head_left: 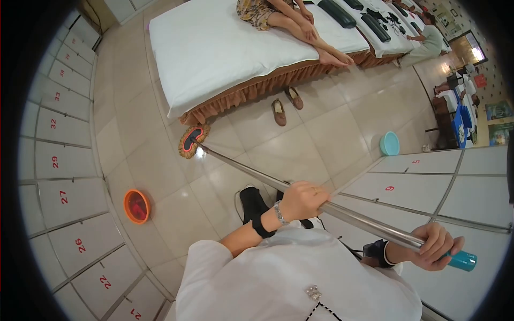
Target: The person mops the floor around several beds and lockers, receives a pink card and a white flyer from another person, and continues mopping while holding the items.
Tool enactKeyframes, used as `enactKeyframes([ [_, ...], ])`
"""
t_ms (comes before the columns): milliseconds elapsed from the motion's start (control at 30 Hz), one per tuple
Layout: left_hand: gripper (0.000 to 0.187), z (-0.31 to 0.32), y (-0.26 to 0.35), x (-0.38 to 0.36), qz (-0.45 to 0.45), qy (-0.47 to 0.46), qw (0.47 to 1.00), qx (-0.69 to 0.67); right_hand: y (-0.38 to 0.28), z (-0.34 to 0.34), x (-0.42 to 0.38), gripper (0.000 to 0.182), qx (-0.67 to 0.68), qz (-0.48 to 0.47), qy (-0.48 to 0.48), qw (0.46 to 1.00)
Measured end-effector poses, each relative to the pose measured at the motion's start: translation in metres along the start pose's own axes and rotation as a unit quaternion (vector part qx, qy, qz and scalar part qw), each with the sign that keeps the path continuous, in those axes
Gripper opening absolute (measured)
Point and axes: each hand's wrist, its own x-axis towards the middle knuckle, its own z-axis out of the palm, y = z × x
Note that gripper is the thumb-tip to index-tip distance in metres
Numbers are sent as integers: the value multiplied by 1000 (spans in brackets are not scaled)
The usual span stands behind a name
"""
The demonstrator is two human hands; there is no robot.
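Note:
A long metal-handled mop crosses the view, its fringed head (pixel 193 141) flat on the tiled floor near the corner of a bed. My left hand (pixel 304 203) is wrapped round the middle of the steel pole (pixel 251 172). Farther up, my right hand (pixel 433 246) closes round the pole just below its teal end grip (pixel 462 261). The mop head has an orange-red rim with a dark centre and a brownish fringe. My shoe and dark trouser leg show below my left wrist.
Numbered white lockers (pixel 64 198) line the left side, and more lockers (pixel 396 187) stand at right. An orange basin (pixel 137 206) and a turquoise basin (pixel 390 143) sit on the floor. Brown shoes (pixel 279 112) lie beside the white-sheeted bed (pixel 214 64), where a person sits. Another person bends over a farther bed.

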Motion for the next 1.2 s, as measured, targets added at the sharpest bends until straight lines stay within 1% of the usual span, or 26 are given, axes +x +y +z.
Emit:
enactKeyframes([
  [67,20,8,2,1,-6,-5,1000,5,-2,-9,3,19,4,6,-14,1000],
  [133,20,18,2,1,-22,11,999,41,-1,-19,8,19,40,27,-53,997],
  [167,20,23,10,2,-37,12,998,50,-5,-22,13,19,50,40,-45,997],
  [233,19,32,32,13,-49,18,998,26,-12,-26,32,18,128,-10,-95,987],
  [267,19,38,45,20,-66,25,997,39,-23,-34,47,18,192,7,-151,970],
  [300,20,44,58,28,-62,32,997,27,-26,-35,63,17,254,22,-207,944],
  [333,20,51,67,32,-55,41,998,14,-26,-36,71,17,269,34,-201,941],
  [367,20,57,68,34,-68,51,996,23,-17,-26,76,8,216,62,-203,953],
  [400,20,60,67,37,-68,60,995,37,-10,-19,78,8,161,88,-208,961],
  [433,20,61,63,42,-65,71,994,52,-4,-20,80,12,168,75,-203,962],
  [467,20,59,58,44,-72,83,992,61,3,-18,81,12,182,83,-207,958],
  [533,18,44,43,42,-46,99,992,64,17,-9,75,13,173,68,-168,968],
  [567,18,36,36,39,-53,105,991,70,24,-3,71,14,173,70,-173,967],
  [633,20,19,23,32,-30,131,987,93,41,12,59,14,185,68,-178,964],
  [667,20,8,15,27,-31,136,985,96,52,20,51,15,192,56,-183,963],
  [700,16,-5,6,23,-30,154,981,117,61,28,42,14,176,61,-178,966],
  [733,17,-19,-3,17,-30,171,975,138,70,35,32,14,181,62,-180,965],
  [767,17,-35,-14,10,-30,175,974,142,79,41,20,9,157,53,-134,977],
  [800,18,-53,-27,3,-29,159,977,141,91,49,7,12,133,43,-87,986],
  [833,18,-72,-41,-5,-29,143,979,141,106,61,-10,11,133,55,-87,986],
  [900,15,-112,-77,-31,-21,160,974,161,138,86,-49,13,128,44,-80,988],
  [933,18,-136,-98,-46,-12,172,969,177,157,100,-71,14,118,32,-70,990],
  [1000,16,-189,-141,-78,-11,172,962,214,200,132,-120,12,116,35,-69,990],
  [1067,16,-244,-180,-96,-27,212,940,267,234,152,-161,14,18,131,-142,981],
  [1133,20,-291,-218,-111,-59,207,934,285,269,170,-207,11,35,271,-87,958],
  [1200,20,-332,-243,-113,-86,204,931,292,309,214,-209,10,-60,252,-146,955],
])
